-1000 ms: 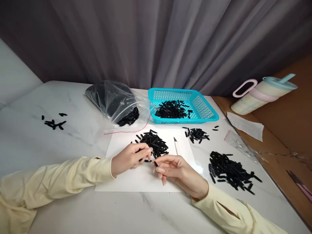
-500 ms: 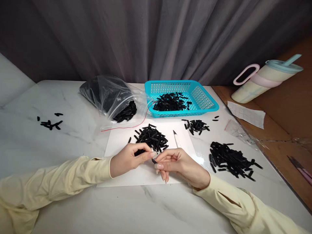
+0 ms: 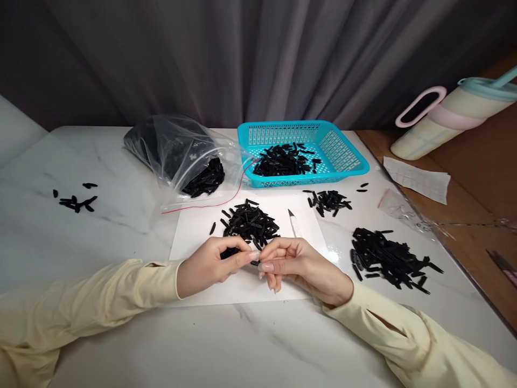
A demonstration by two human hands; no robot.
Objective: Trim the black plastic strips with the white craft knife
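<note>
My left hand (image 3: 218, 264) is closed in a pinch over the white sheet (image 3: 194, 231); whatever lies between its thumb and finger is hidden. Touching or nearly touching it, my right hand (image 3: 293, 267) pinches a small black strip (image 3: 255, 263), mostly covered by the fingertips. Just beyond both hands lies a heap of similar black strips (image 3: 252, 222) on the sheet. To its right a white-handled pen-like tool with a dark pointed tip (image 3: 294, 222) rests on the paper.
Behind are a clear zip bag (image 3: 173, 156) of black strips and a blue basket (image 3: 351, 167) holding more. Further black piles lie right (image 3: 388, 258), back right (image 3: 329, 201) and left (image 3: 78, 203). A tumbler (image 3: 448, 121) and paper slip (image 3: 418, 178) are at far right.
My fingertips have come closer together, and less of the black strip shows between them. The whole view has shifted slightly; the heaps, bag and basket look otherwise the same.
</note>
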